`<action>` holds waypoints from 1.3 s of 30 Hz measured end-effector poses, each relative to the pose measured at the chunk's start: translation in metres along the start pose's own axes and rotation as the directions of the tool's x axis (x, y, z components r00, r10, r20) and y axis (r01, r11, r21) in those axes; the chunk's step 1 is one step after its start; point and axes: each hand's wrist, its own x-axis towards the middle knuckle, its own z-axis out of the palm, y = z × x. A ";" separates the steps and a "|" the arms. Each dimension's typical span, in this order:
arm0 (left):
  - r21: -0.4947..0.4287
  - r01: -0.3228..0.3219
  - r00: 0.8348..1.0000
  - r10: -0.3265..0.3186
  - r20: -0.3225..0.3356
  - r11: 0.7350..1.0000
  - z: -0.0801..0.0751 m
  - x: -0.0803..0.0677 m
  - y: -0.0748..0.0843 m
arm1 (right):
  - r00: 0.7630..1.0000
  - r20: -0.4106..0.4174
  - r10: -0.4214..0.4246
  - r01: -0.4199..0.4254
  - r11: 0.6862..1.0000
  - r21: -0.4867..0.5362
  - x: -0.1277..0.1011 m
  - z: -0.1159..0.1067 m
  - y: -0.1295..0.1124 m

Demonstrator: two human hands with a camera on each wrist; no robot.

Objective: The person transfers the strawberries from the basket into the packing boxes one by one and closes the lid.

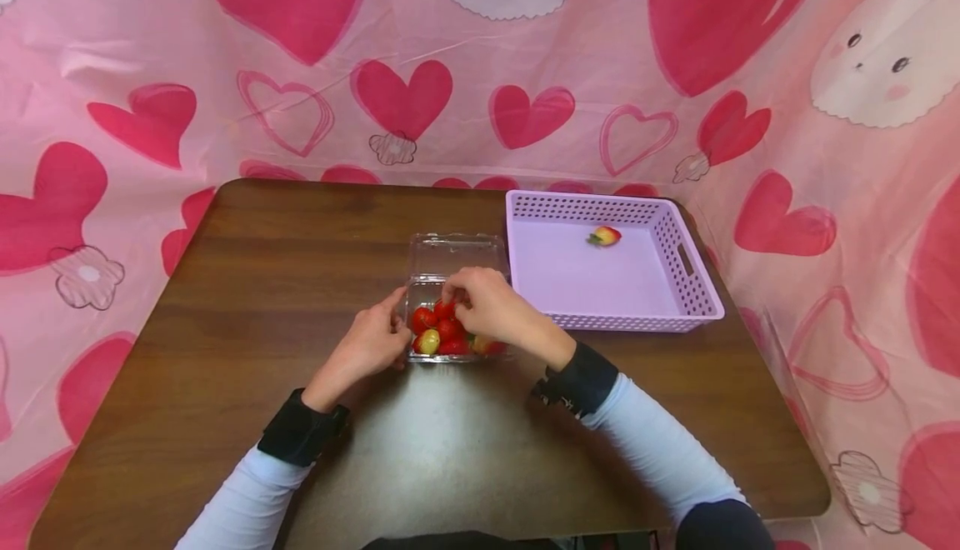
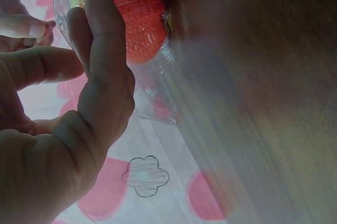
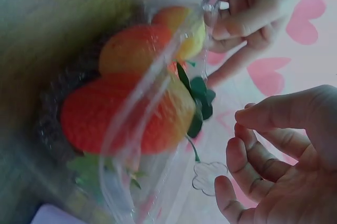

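A clear plastic clamshell box (image 1: pixel 459 359) stands on the table with its lid (image 1: pixel 457 254) tipped back. Several red strawberries (image 1: pixel 451 330) lie inside, some pale yellow in part; green leaves (image 3: pixel 199 103) show in the right wrist view. My left hand (image 1: pixel 371 337) touches the box's left side, its index finger reaching along the wall. Over the box is my right hand (image 1: pixel 487 300), thumb and index fingertips close together, the other fingers loosely bent. In the right wrist view nothing shows between those fingers, and they are above the strawberries. This hand hides part of the box.
To the right of the box is a lilac perforated basket (image 1: pixel 585 275), close beside it. One strawberry (image 1: pixel 606 236) lies near its back wall. The brown table (image 1: pixel 300 267) runs up to a pink heart-patterned cloth (image 1: pixel 292 117) behind and at the sides.
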 end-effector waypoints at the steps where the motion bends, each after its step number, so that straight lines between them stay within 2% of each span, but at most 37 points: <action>1: 0.001 -0.003 1.000 0.003 0.002 1.000 0.000 0.000 0.000 | 1.000 -0.003 0.000 0.000 1.000 0.002 0.000 -0.002 0.001; 12: 0.006 -0.001 1.000 0.001 0.003 1.000 0.000 -0.002 -0.002 | 0.996 -0.076 0.042 -0.040 0.999 0.023 0.002 -0.037 0.017; 19: 0.002 -0.003 1.000 0.003 0.010 1.000 -0.002 -0.002 -0.001 | 0.988 -0.128 0.083 -0.086 0.996 -0.013 0.002 -0.058 0.035; 28: 0.001 -0.003 1.000 0.003 0.013 1.000 0.000 -0.002 -0.001 | 0.971 -0.180 0.159 -0.171 0.984 -0.051 -0.002 -0.076 0.059; 39: -0.008 -0.004 1.000 0.004 0.006 1.000 0.000 -0.001 0.000 | 0.950 -0.189 0.249 -0.269 0.959 -0.091 -0.004 -0.092 0.085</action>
